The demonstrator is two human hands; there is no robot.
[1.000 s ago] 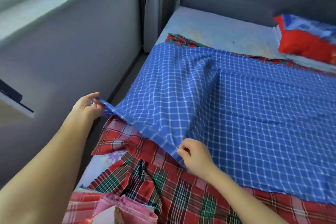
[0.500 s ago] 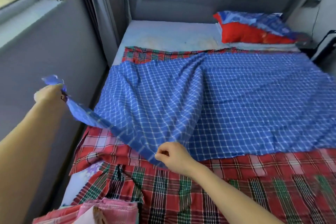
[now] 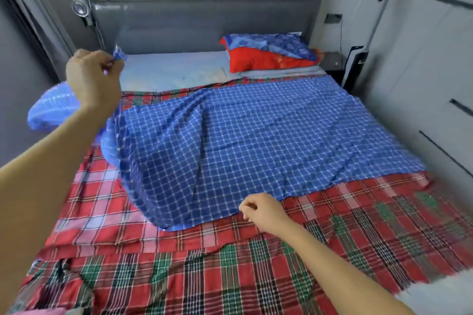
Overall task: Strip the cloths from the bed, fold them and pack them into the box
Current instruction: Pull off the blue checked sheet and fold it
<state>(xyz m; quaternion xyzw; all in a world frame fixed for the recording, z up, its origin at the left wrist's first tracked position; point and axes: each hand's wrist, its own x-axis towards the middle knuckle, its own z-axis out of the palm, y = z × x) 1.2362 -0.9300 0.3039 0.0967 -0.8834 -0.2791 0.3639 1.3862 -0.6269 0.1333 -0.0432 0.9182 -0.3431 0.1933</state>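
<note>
The bed [image 3: 174, 69] fills the view, its pale mattress bare along the head end. Red tartan cloths [image 3: 230, 263], seemingly two layers, cover it from the foot edge upward. On them lies the blue checked cloth [image 3: 256, 140], spread across the middle and out to the right edge, with its left side lifted off the bed by the left edge. A red and blue pillow [image 3: 268, 59] sits in the head-end right corner. The left hand [image 3: 93, 77] is raised above the left edge, its grip clamped on a corner of the blue checked cloth. The right hand [image 3: 261, 208] is low, mid-bed, its grip pinched on that cloth's near hem. The fabric looks thin, light and limp, likely to billow and sag, so corners and hem are the sensible holds, hands well apart. No box is in view.
</note>
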